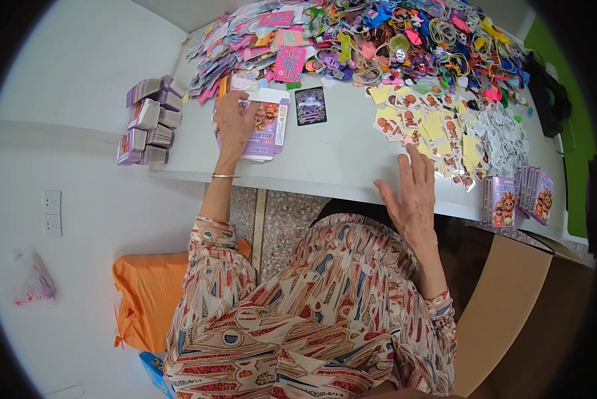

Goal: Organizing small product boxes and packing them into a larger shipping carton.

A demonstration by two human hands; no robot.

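Tabletop (342, 156) smooth; cartons (264, 141) glossy card; bangle (224, 176) shiny metal; orange bag (147, 292) crinkled plastic.

On the table (338, 149), a heap of packets (245, 50) covers the far left, and a heap of trinkets (411, 50) the far middle and right. Card bundles (145, 116) sit along the left edge. To their right, the left hand (235, 126) rests on flat cartons (272, 123), with a single card (311, 106) just right of them. Stickers (410, 118) spread before the trinkets, small sachets (504, 136) to their right. Boxes (502, 203) stand at the near right corner. The right hand (415, 189) is just nearer than the stickers. A bag (149, 292) lies near left, a cardboard box (511, 286) near right.
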